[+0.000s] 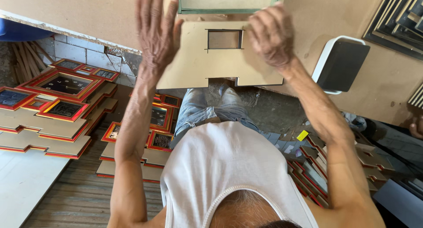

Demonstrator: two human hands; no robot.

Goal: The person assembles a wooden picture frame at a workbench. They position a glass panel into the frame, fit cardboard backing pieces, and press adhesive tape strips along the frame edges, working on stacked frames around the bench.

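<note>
Board: tan cut-out panel (220,56), top centre, on the tabletop (308,16).
Left hand (155,29): fingers spread, flat on its edge.
Right hand (271,34): curled, pressing its corner.
Tip: keep pressure even on both sides.

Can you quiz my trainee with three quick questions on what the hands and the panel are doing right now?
1. True or false: the left hand lies open with fingers spread on the stepped tan board.
2. Which lies just beyond the board's far edge? A) a green-edged frame B) a blue bucket C) a coil of rope
3. What fills the floor at the person's left side, below the workbench?

Key
1. True; the right hand presses the board's other end with fingers curled.
2. A.
3. Stacks of red-edged frame panels, some face up, some showing tan backs.
</note>
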